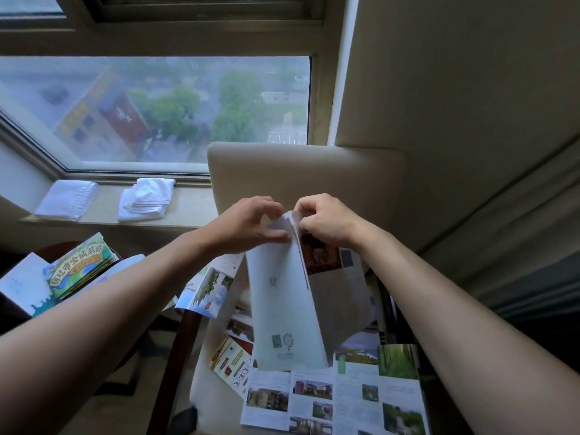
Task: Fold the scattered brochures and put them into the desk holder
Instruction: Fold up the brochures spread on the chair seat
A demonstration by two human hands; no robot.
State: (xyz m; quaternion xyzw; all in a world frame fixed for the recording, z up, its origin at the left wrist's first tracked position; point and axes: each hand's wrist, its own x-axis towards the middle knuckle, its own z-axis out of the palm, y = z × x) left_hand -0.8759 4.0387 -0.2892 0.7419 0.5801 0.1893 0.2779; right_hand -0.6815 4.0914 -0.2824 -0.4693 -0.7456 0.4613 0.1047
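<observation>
Both hands up in front of the chair back (307, 171), pinching the top edge of a white brochure (285, 306): left hand (251, 224) on the left side, right hand (326, 221) on the right. It hangs down, partly folded, above more brochures (329, 397) spread open below. Green illustrated booklet (78, 268) sits left. Folded towels (147, 199) on the windowsill.

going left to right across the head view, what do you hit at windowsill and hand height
flat towel → stacked towels → left hand → held brochure → right hand
</observation>
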